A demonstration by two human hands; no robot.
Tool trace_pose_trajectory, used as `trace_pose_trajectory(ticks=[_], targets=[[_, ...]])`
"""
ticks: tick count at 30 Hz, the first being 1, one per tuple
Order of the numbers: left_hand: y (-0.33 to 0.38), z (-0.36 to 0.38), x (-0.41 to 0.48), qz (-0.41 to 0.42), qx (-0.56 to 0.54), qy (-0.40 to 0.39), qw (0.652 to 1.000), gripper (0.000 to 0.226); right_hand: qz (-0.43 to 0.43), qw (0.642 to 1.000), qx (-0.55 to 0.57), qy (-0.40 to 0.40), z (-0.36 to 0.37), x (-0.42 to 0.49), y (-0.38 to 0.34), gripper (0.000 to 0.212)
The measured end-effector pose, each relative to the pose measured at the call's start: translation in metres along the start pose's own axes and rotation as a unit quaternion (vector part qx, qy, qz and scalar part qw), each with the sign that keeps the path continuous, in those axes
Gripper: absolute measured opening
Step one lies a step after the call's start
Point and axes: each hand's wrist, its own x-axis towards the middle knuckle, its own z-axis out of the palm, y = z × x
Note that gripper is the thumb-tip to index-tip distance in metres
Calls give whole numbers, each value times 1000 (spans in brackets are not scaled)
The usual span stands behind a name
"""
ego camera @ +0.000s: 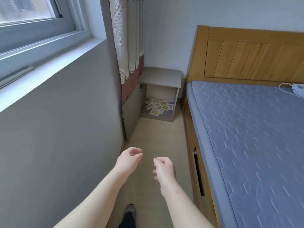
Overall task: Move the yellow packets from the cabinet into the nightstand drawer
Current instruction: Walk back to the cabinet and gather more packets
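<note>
Your hands: left hand (130,157) and right hand (164,168) are loosely curled, holding nothing, well short of the cabinet.
Cabinet (160,76): its door (131,111) stands open.
Yellow packets (158,106): heaped loose inside the cabinet's open compartment.

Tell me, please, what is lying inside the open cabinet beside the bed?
A loose heap of yellow packets lies on the floor of the cabinet, reaching its front edge. They overlap, so any packets beneath the top ones are hidden and cannot be counted.
</note>
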Motion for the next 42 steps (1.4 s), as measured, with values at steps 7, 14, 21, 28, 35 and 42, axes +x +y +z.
trace_pose_trajectory(ticks=[7, 14, 21, 28, 35, 42], targets=[[75, -35, 181, 9, 41, -10, 999, 12, 4, 1000, 24, 10, 62, 140, -110, 15], [141, -16, 319, 7, 55, -56, 997, 13, 25, 997, 51, 50, 71, 261, -180, 12], [197, 25, 467, -2, 37, -32, 999, 12, 24, 997, 36, 61, 53, 421, -257, 7], [253, 55, 591, -16, 63, -24, 998, 13, 28, 999, -15, 31, 55, 560, -318, 8], [257, 70, 731, -41, 92, -45, 994, 12, 51, 997, -38, 38, 84, 690, -333, 7], [215, 100, 879, -55, 130, -61, 988, 9, 75, 993, -83, 25, 115, 831, -305, 5]])
